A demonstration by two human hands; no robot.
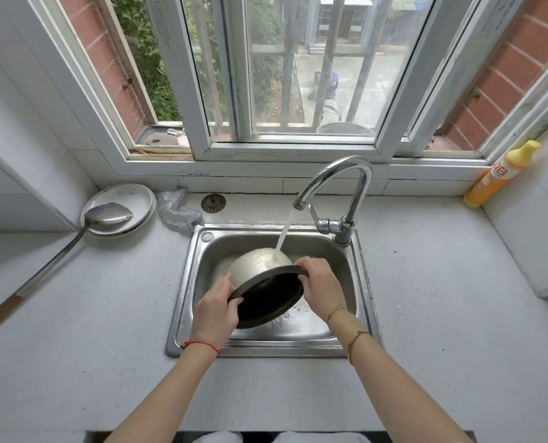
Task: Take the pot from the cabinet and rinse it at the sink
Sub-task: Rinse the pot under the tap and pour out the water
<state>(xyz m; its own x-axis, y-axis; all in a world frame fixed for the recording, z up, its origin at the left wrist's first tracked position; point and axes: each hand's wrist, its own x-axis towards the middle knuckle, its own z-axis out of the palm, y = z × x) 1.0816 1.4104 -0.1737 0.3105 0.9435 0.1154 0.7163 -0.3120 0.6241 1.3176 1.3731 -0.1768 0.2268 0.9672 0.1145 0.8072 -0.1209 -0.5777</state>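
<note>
Rinsing the pot's outside under the running tap.

The left hand (215, 310) and right hand (322, 287) each grip the dark rim of the pot (261, 265), tipped mouth toward the person between them, over the sink (346, 251). Beyond the fingers, water from the faucet (336, 174) strikes its base; turning it slowly and holding firmly should wet every side.

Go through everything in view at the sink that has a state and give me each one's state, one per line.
Faucet: running, stream hitting the pot.
Pot: tipped on its side over the sink, opening toward the camera.
Left hand: grips the pot's rim.
Right hand: grips the opposite rim.
Ladle: resting on the plates.
Detergent bottle: upright, capped.
Window: centre pane shut.
</note>
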